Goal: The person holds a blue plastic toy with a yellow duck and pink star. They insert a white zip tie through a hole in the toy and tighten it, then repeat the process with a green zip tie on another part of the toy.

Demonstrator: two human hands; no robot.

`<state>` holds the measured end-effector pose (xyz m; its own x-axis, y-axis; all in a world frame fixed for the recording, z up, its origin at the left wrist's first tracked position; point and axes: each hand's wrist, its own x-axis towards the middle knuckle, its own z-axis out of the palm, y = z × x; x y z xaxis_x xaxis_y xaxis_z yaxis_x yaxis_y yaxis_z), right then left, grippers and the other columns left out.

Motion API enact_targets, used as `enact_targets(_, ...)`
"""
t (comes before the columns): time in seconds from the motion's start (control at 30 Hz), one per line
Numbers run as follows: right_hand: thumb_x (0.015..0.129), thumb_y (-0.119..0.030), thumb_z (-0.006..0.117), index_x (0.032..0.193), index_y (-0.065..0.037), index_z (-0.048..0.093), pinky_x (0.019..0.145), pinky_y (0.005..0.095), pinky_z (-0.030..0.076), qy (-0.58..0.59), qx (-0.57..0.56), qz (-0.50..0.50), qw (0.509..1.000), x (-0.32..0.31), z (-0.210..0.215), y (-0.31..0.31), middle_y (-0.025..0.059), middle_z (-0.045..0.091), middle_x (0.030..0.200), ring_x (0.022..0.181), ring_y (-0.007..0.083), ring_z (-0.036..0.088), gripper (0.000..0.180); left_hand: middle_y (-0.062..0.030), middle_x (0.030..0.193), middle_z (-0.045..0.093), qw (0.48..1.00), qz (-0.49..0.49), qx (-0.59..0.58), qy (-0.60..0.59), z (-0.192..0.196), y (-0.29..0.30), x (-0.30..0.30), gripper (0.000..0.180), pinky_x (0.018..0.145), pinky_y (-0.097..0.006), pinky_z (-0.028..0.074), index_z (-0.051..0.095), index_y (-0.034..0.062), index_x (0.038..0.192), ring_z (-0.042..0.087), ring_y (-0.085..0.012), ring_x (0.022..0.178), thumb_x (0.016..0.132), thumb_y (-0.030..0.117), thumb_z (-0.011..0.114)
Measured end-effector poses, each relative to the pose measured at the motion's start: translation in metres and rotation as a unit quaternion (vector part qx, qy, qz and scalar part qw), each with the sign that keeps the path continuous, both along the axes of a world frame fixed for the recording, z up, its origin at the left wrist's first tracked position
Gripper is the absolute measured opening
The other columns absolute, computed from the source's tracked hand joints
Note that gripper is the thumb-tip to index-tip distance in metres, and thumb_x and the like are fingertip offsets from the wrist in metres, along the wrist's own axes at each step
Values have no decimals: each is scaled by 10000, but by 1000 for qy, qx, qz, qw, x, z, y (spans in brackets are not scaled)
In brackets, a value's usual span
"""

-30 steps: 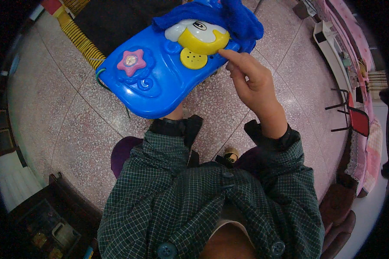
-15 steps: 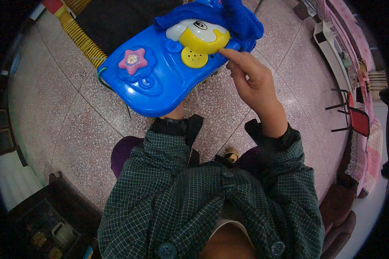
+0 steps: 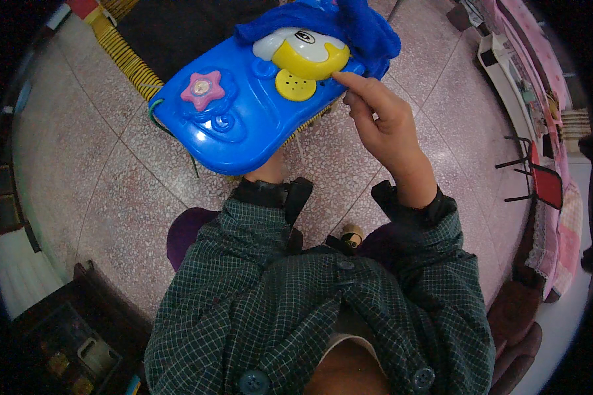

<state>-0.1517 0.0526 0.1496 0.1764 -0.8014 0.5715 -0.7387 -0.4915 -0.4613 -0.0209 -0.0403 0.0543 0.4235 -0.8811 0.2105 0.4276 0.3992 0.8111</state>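
A glossy blue plastic toy tray [image 3: 244, 125] tilts in front of me. On it are a pink star-shaped knob [image 3: 202, 91], a round yellow disc [image 3: 296, 85] with small holes, and a white and yellow cartoon fish face [image 3: 313, 56]. Dark blue fluffy cloth [image 3: 375, 36] drapes over its far right end. My right hand [image 3: 385, 122] stretches its index finger to the tray's right edge, beside the yellow part; the lower fingers are curled and look bare. Of my left hand [image 3: 267, 171], only the wrist end shows below the near edge; the tray hides its fingers.
A frame wrapped in yellow and black cord [image 3: 130, 66] and a dark fabric panel [image 3: 168, 33] lie beyond the tray. Speckled floor tiles [image 3: 118, 204] spread beneath. At right stand a red folding chair [image 3: 547, 184] and pink-covered furniture [image 3: 566, 250]. A dark cabinet [image 3: 79, 316] is lower left.
The tray's near end has risen very slightly, and a little more of my left wrist shows. My right index finger stays at the same spot by the yellow part.
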Motion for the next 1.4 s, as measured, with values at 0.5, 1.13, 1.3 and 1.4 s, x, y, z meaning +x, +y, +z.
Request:
enact_targets(0.5, 860, -112, 443, 1086, 21, 416, 615, 276, 468, -456, 261, -67, 848, 1, -21, 3, 143, 580, 851, 674, 197, 584, 263, -81, 968, 471, 1000, -5, -7, 5, 5, -2, -4, 214, 698, -319, 338, 484, 50, 1005, 413, -199, 842, 856, 203, 497)
enact_targets(1.13, 851, -97, 452, 975, -23, 550, 680, 278, 453, -479, 292, 22, 827, 16, -42, 10, 98, 611, 897, 787, 191, 601, 175, -78, 920, 484, 998, -54, -21, 26, 11, 3, -3, 193, 658, -310, 343, 503, 45, 968, 420, -191, 793, 849, 196, 507)
enact_targets(1.3, 840, -64, 474, 963, -24, 558, 645, 251, 445, -422, 292, 22, 858, 15, -43, 11, 72, 612, 890, 752, 165, 601, 155, -77, 907, 488, 997, -68, -26, 35, 11, 3, -2, 188, 647, -308, 344, 508, 44, 959, 422, -189, 780, 847, 195, 510)
enact_targets(1.4, 844, -65, 473, 963, -29, 560, 632, 237, 443, -415, 260, 31, 871, 18, -43, 10, 65, 611, 889, 743, 160, 603, 152, -77, 900, 490, 996, -74, -29, 40, 11, 4, -1, 185, 641, -307, 345, 511, 43, 953, 423, -187, 773, 846, 194, 511)
